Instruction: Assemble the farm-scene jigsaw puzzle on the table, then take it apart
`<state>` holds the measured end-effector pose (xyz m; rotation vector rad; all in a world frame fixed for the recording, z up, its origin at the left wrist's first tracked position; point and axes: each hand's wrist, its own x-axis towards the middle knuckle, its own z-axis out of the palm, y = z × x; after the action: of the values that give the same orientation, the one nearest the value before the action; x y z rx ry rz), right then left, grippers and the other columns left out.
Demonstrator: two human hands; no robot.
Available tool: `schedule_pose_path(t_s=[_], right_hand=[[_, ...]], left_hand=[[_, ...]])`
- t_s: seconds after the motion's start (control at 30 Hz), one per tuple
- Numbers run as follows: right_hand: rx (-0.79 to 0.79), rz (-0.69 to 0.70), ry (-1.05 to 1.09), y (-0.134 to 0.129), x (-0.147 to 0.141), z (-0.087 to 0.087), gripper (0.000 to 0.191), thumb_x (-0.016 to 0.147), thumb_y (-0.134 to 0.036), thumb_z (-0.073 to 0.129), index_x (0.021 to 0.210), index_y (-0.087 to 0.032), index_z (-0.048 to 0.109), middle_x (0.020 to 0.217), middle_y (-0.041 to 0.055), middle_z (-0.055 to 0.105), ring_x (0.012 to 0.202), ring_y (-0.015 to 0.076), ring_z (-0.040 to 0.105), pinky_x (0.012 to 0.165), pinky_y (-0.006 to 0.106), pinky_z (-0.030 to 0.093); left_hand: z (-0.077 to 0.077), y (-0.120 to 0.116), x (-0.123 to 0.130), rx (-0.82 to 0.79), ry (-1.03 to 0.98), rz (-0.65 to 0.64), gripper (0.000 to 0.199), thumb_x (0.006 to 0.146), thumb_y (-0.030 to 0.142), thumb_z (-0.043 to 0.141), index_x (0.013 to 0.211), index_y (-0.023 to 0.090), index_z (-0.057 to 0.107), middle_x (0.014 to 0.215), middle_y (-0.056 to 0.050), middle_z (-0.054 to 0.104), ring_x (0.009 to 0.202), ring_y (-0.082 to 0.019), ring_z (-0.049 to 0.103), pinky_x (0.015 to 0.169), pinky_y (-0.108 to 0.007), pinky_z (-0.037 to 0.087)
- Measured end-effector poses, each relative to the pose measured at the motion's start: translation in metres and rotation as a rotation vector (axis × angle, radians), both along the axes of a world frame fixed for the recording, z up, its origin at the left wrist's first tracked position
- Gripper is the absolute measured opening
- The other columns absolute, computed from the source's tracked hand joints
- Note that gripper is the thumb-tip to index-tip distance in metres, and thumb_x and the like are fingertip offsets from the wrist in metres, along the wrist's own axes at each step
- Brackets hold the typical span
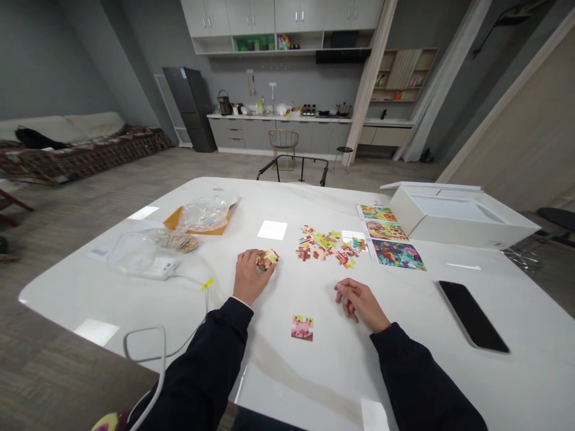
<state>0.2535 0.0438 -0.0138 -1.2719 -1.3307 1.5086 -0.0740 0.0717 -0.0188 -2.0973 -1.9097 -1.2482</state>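
Observation:
My left hand (252, 274) is closed around several jigsaw puzzle pieces (268, 260), left of the middle of the white table. Its fingers partly cover them. My right hand (359, 301) hovers over or rests on the table, fingers loosely bent and apart, with nothing in it. A few joined pink and yellow-green puzzle pieces (302, 328) lie between my forearms, close to me. Beyond my hands spreads a loose pile of colourful puzzle pieces (326, 242). Right of the pile is a sheet with three printed pictures (396, 254).
An opened white box (467, 221) stands at the right back, with a black phone (471, 316) nearer me. Clear plastic bags (202, 214) and an orange-brown envelope (220, 228) lie at the left. A white cable (164, 353) hangs over the table's left front edge.

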Motion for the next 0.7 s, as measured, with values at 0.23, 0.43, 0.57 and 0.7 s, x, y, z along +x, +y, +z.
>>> schedule_pose_path(t_s=[0.23, 0.43, 0.57, 0.7], right_hand=[[0.015, 0.004, 0.004, 0.000, -0.001, 0.001, 0.042, 0.079, -0.057, 0.069, 0.088, -0.017, 0.061, 0.071, 0.0006, 0.065, 0.037, 0.0086, 0.050, 0.028, 0.018, 0.032], [0.030, -0.015, 0.016, 0.001, -0.004, -0.001, 0.041, 0.080, -0.057, 0.069, 0.087, -0.017, 0.060, 0.069, -0.0014, 0.065, 0.034, 0.0079, 0.050, 0.026, 0.017, 0.030], [0.050, 0.008, 0.077, -0.002, -0.007, 0.000, 0.047, 0.079, -0.059, 0.072, 0.096, -0.017, 0.062, 0.073, 0.0001, 0.068, 0.035, 0.0083, 0.053, 0.026, 0.018, 0.032], [0.045, 0.067, 0.160, -0.004, -0.009, 0.001, 0.050, 0.078, -0.062, 0.074, 0.094, -0.017, 0.062, 0.058, -0.0029, 0.063, 0.033, 0.0111, 0.052, 0.027, 0.019, 0.033]], left_hand=[[0.006, -0.003, 0.002, -0.003, -0.123, -0.016, 0.029, 0.081, 0.023, 0.073, 0.106, 0.023, 0.058, 0.107, -0.007, 0.063, 0.106, -0.029, 0.059, 0.100, -0.049, 0.047], [0.028, -0.022, 0.022, 0.178, -0.217, -0.146, 0.034, 0.083, 0.019, 0.072, 0.113, 0.022, 0.056, 0.120, -0.010, 0.058, 0.120, -0.029, 0.057, 0.108, -0.050, 0.046], [0.032, -0.038, 0.068, 0.075, -0.211, -0.514, 0.040, 0.083, 0.014, 0.070, 0.118, 0.023, 0.053, 0.123, -0.011, 0.058, 0.122, -0.028, 0.058, 0.108, -0.048, 0.048], [0.025, -0.043, 0.112, -0.100, -0.254, -0.703, 0.055, 0.078, 0.012, 0.075, 0.125, 0.023, 0.049, 0.120, -0.009, 0.060, 0.114, -0.025, 0.061, 0.098, -0.042, 0.053]])
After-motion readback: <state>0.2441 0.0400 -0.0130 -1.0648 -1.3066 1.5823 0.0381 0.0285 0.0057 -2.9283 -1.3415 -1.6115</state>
